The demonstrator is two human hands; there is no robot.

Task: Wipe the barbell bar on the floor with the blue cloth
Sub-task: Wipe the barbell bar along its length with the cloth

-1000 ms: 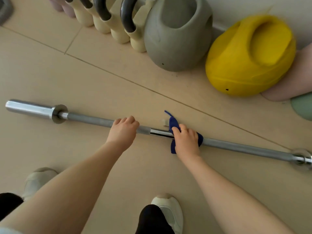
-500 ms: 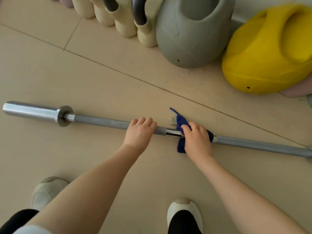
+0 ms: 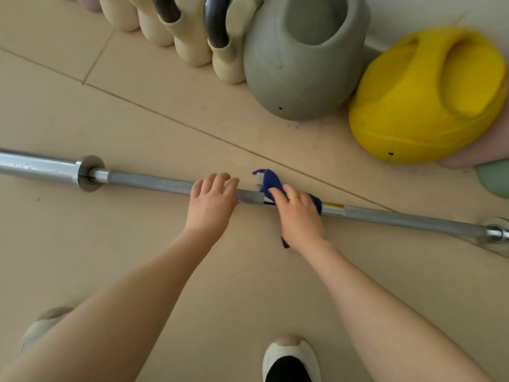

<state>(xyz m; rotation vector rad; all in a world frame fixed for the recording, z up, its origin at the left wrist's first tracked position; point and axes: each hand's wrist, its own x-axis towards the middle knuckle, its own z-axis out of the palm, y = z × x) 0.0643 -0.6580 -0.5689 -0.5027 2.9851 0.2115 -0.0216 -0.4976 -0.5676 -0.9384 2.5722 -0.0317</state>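
A long steel barbell bar (image 3: 154, 183) lies across the beige floor, its thick sleeve at the left and a collar at the far right. My left hand (image 3: 212, 201) rests on the bar's middle, fingers spread over it. Just to its right, my right hand (image 3: 298, 213) presses the blue cloth (image 3: 268, 181) around the bar. The cloth sticks out beyond my fingertips and below my wrist. A shiny stretch with a yellow mark shows right of the cloth.
Against the wall stand a big grey kettlebell (image 3: 303, 64), a yellow one (image 3: 424, 100) and several cream ones (image 3: 190, 34) with dark handles. A green weight (image 3: 494, 177) sits at the right edge. My two shoes (image 3: 290, 359) are near the bottom.
My left hand's fingers have loosened and spread on the bar. The right hand with the cloth has shifted slightly along the bar; the view has swung a little to the right.
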